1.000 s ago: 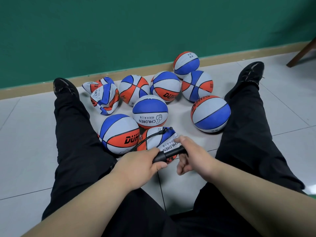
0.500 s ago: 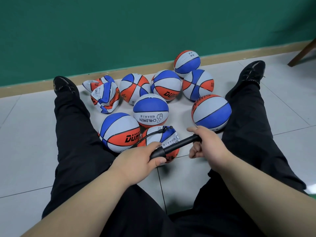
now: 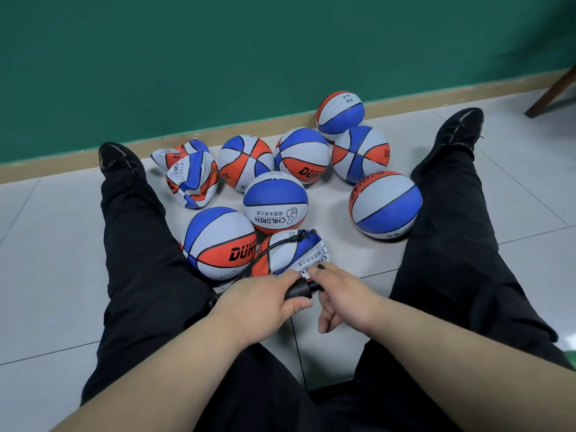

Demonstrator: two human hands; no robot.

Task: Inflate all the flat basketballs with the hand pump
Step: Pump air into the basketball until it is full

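- Pale grey floor tiles (image 3: 46,244) run up to a wooden skirting board (image 3: 62,165) under a green wall (image 3: 218,57). A person sits on them with legs spread, in black trousers (image 3: 140,260).
- The hand pump (image 3: 300,289) lies crosswise between the two hands, and only a short black stretch of it shows in the gap.
- The left hand (image 3: 261,302) is wrapped round the barrel with its thumb on the near side.
- The right hand (image 3: 343,294) is curled round the handle end and hides nearly all of it. The two hands sit close together.
- A thin black hose (image 3: 274,248) leads from under the left hand forward over the soft basketball (image 3: 290,254) to a fitting (image 3: 307,233) on its far top.
- This ball lies just beyond the knuckles of both hands, its skin slack and dented.
- Just beyond the left hand, a round ball marked DUNK (image 3: 218,241) stands beside the soft one.
- Straight ahead of the hands sits a round ball marked CHILDREN (image 3: 276,201).
- Well beyond the right hand, another round ball (image 3: 386,204) rests against the right leg.
- Far ahead and leftward lie crumpled flat balls (image 3: 191,176); four round balls (image 3: 302,155) cluster near the wall.
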